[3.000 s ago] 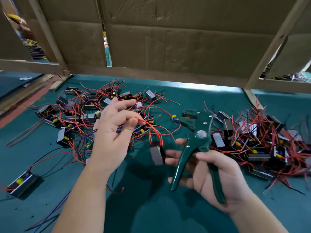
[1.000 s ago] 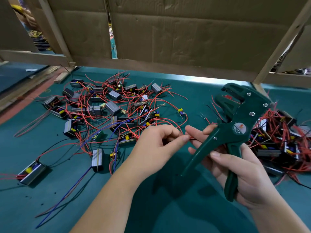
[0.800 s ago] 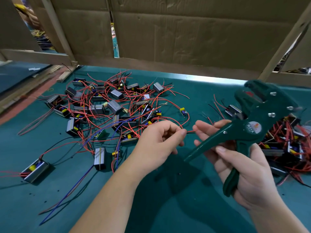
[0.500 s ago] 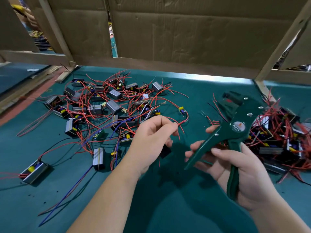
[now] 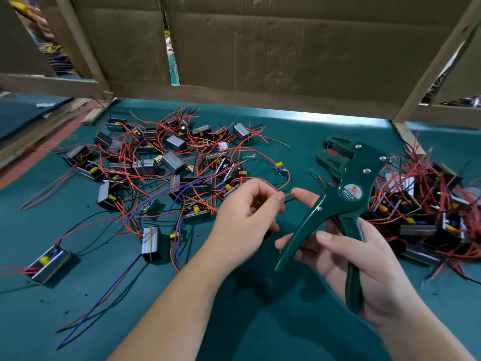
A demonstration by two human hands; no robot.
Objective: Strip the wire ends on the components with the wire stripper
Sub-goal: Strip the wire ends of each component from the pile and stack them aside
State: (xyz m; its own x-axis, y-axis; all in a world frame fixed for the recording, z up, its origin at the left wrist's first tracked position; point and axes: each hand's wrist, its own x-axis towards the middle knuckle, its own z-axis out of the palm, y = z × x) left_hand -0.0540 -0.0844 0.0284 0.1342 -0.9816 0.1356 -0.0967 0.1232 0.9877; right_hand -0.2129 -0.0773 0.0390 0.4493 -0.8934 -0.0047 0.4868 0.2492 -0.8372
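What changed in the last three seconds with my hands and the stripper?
The left hand moved from above the left pile of red-wired components toward the right hand and pinches a thin red wire. The dark green wire stripper stays gripped in the right hand; that pile looks unchanged.

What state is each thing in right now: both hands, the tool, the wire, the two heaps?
Left hand: pinches the wire near its end.
Right hand: grips the stripper by its handles.
Stripper: held above the table, handles spread, no wire in it.
Wire: end pokes out toward the right hand.
Left heap: tangled, lying on the table.
Right heap: tangled, lying behind the stripper.
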